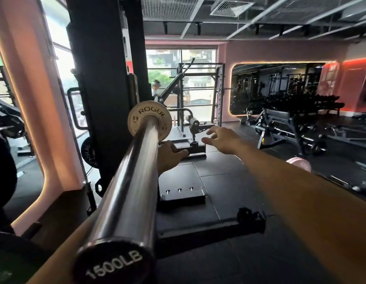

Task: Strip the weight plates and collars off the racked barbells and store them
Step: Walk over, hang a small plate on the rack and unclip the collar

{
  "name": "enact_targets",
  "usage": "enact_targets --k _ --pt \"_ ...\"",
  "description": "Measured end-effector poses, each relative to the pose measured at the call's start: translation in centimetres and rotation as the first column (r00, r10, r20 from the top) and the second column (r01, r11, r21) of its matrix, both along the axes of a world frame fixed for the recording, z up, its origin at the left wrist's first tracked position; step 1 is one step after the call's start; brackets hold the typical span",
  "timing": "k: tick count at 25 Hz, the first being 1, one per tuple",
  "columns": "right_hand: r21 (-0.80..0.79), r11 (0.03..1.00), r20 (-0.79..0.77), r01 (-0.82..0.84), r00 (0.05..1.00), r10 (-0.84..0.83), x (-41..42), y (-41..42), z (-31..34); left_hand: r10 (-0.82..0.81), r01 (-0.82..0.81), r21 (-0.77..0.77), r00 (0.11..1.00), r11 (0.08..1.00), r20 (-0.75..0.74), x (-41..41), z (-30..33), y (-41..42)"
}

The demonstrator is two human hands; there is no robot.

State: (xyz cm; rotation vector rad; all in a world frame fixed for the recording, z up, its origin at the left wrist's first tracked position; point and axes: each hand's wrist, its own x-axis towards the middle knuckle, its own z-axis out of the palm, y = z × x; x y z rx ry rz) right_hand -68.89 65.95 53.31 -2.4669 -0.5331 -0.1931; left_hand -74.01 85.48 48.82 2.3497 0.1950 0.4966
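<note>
Small cream round Rogue plate (149,120) sits far up the smooth chrome barbell sleeve (128,181). Left hand (169,155), half-hidden behind sleeve, grip unclear. Right hand (221,140) beside plate, fingers spread apart, touching nothing.

Both bare arms reach forward, away from the body. The right hand (221,140) is held in the air, palm down, its fingers spread and relaxed, gripping nothing. The left hand (169,155) is partly hidden, its visible fingers lying loosely together, pointing right.
</note>
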Motion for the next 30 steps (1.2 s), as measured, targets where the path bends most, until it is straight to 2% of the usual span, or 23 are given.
enact_targets --k 4,10,13,18,21,25,28,30 --pt "-0.017 0.998 -0.035 0.062 0.997 -0.063 1.9 -6.5 -1.9 -0.084 0.084 -0.009 0.995 0.996 -0.062 2.6 -0.2 -5.9" --pt "-0.092 0.992 -0.183 0.082 0.978 -0.098 10.3 -16.1 -8.9 -0.082 0.083 0.001 0.987 0.997 -0.138 11.5 -5.0 -15.6" --pt "-0.151 0.986 -0.245 0.071 0.964 -0.107 14.6 -20.0 -14.0 -0.113 0.107 -0.041 0.964 0.993 -0.242 16.7 -9.5 -20.0" --pt "-0.242 0.967 -0.367 0.074 0.916 -0.162 21.3 -25.5 -24.6 -0.125 0.164 0.057 0.897 0.985 -0.424 23.5 -19.0 -25.8" --pt "-0.278 0.959 -0.448 0.047 0.877 -0.173 23.2 -27.2 -31.6 -0.151 0.215 0.052 0.818 0.975 -0.555 25.8 -26.4 -27.9" --pt "-0.291 0.957 -0.555 -0.007 0.816 -0.163 24.2 -26.9 -39.1 -0.123 0.312 0.154 0.71 0.938 -0.693 26.5 -35.0 -28.8" --pt "-0.278 0.96 -0.595 -0.042 0.792 -0.138 24.2 -26.0 -42.2 -0.083 0.304 0.24 0.761 0.922 -0.643 26.0 -39.0 -28.7" --pt "-0.276 0.96 -0.604 -0.049 0.786 -0.133 24.3 -25.6 -43.2 -0.085 0.236 0.2 0.821 0.951 -0.565 25.9 -40.1 -28.7"
